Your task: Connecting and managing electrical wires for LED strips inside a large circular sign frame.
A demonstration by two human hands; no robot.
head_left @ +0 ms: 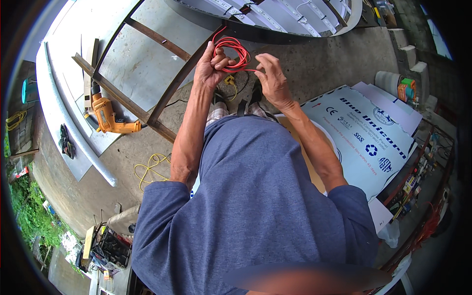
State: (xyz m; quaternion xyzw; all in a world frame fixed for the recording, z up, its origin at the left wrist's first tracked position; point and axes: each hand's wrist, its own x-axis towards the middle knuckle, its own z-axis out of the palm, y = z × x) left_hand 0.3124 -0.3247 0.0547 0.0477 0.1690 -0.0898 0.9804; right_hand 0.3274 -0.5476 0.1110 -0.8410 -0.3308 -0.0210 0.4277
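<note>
- Red wire coil [242, 51] is at the far middle of my view; my left hand [209, 71] is closed round its loops, my right hand [274, 81] pinches the trailing strand;
- loops could spill and knot if my left grip slackens; a hard pull could snag them on the rusty metal frame [169, 93] just left;
- far off, a round casing [260, 32] holds white light strips [265, 18]; near left, a black crate [113, 253] holds clutter I cannot make out.
</note>
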